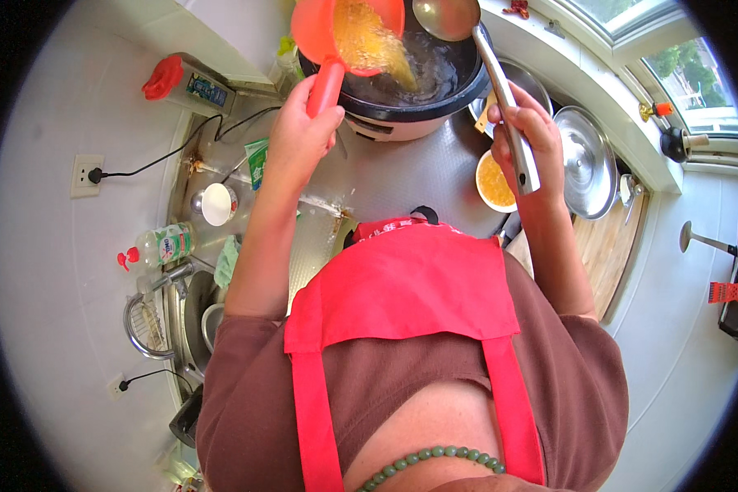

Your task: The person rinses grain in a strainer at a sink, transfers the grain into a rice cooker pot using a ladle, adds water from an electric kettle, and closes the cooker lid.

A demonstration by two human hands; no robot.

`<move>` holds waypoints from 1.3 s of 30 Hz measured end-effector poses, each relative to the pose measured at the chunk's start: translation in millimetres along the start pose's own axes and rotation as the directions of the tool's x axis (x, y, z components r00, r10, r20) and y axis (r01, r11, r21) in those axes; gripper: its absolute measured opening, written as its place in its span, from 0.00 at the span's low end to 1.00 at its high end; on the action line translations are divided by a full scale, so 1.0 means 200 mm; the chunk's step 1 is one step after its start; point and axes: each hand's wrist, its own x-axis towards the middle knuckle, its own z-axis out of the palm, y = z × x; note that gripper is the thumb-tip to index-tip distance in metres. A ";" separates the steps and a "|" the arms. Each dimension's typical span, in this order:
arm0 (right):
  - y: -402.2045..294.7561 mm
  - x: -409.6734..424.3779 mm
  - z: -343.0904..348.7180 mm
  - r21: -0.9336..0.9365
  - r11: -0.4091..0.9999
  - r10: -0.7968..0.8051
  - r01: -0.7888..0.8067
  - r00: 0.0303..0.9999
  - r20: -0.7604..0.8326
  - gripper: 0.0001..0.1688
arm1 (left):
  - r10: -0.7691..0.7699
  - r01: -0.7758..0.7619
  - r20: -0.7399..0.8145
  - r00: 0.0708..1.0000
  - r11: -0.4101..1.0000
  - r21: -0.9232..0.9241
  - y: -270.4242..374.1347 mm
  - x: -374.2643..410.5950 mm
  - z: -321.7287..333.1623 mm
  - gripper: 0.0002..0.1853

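Note:
My left hand grips the handle of a red plastic dipper, tilted over a large dark-rimmed electric cooker pot. Yellowish liquid with bits in it pours from the dipper into the dark liquid in the pot. In my right hand is the handle of a metal ladle, its bowl raised at the pot's rim. A white bowl of orange-yellow food stands on the counter beneath my right hand.
Metal lids lie right of the pot, near a wooden board. At left are a red-lidded container, a white cup, a green packet, a soap bottle and a sink. A black cord runs to a wall socket.

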 end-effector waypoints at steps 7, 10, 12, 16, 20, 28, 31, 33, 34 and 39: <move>0.01 0.00 -0.01 0.007 1.000 -0.013 0.013 1.000 -0.015 0.25 | 0.281 -0.201 -0.077 0.957 0.827 0.525 -0.05 -0.03 -0.01 0.30; 0.03 0.02 -0.04 0.039 0.999 -0.010 0.011 1.000 -0.019 0.25 | 0.295 -0.195 -0.088 0.951 0.798 0.570 -0.01 -0.05 0.01 0.30; 0.04 0.04 -0.05 0.020 1.000 -0.003 0.003 1.000 -0.019 0.25 | 0.351 -0.239 -0.079 0.933 0.770 0.592 -0.01 -0.05 0.01 0.30; 0.08 0.09 -0.07 -0.002 0.999 0.033 -0.033 0.999 -0.035 0.25 | 0.309 -0.216 -0.076 0.948 0.802 0.557 0.04 -0.07 0.02 0.29; 0.14 0.16 -0.08 -0.012 0.998 0.066 -0.067 0.996 -0.066 0.26 | 0.272 -0.175 -0.109 0.956 0.828 0.533 0.04 -0.07 0.01 0.29; 0.21 0.26 -0.10 0.237 0.935 0.290 -0.264 0.953 -0.081 0.12 | 0.064 -0.054 -0.107 0.992 0.994 0.098 0.00 -0.02 -0.08 0.29; 0.19 0.28 -0.15 0.641 0.605 0.448 -0.472 0.868 0.217 0.13 | 0.057 -0.036 -0.133 0.990 0.987 0.156 -0.01 -0.01 -0.09 0.29; 0.15 0.24 -0.15 0.770 0.404 0.462 -0.494 0.837 0.295 0.14 | 0.064 -0.042 -0.132 0.989 0.985 0.165 -0.01 0.00 -0.09 0.29; 0.13 0.22 -0.15 0.810 0.318 0.462 -0.493 0.827 0.321 0.14 | 0.068 -0.045 -0.131 0.989 0.985 0.169 -0.01 0.00 -0.09 0.29; 0.01 0.12 -0.11 0.837 0.331 0.454 -0.435 0.851 0.263 0.14 | 0.100 -0.076 -0.122 0.988 0.980 0.183 -0.02 0.03 -0.06 0.28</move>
